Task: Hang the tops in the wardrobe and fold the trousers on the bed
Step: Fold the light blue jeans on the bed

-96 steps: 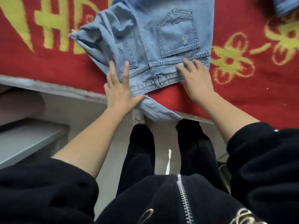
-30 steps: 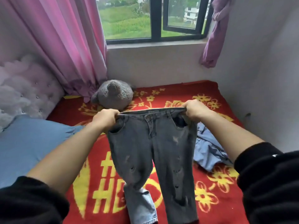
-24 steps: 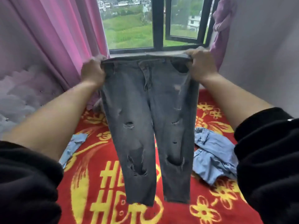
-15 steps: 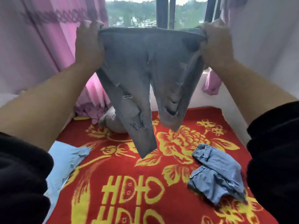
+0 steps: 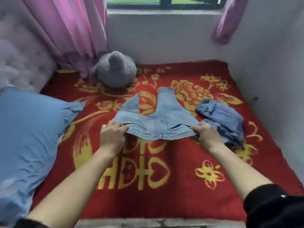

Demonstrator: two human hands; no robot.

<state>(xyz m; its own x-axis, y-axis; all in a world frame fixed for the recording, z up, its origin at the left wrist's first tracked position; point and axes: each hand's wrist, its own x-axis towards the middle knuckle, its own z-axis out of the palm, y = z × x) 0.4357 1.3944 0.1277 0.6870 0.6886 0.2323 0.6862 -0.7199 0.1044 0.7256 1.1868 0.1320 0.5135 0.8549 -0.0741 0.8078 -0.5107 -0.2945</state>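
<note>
A pair of light grey-blue jeans (image 5: 158,119) lies spread on the red bed (image 5: 181,162), legs pointing away toward the window, waistband nearest me. My left hand (image 5: 111,135) grips the waistband's left end. My right hand (image 5: 207,137) grips its right end. Both hold the band slightly lifted off the blanket. A folded pair of blue jeans (image 5: 222,119) sits just right of my right hand.
A blue pillow (image 5: 28,132) fills the bed's left side by a padded headboard (image 5: 21,63). A grey plush toy (image 5: 115,69) sits at the far edge under pink curtains (image 5: 69,27). Walls close the far and right sides. The bed's near edge (image 5: 148,223) runs below.
The jeans were held high in the air by the waistband; now they have come down and lie flat on the bed, legs flung away from me. Both hands keep their hold.
</note>
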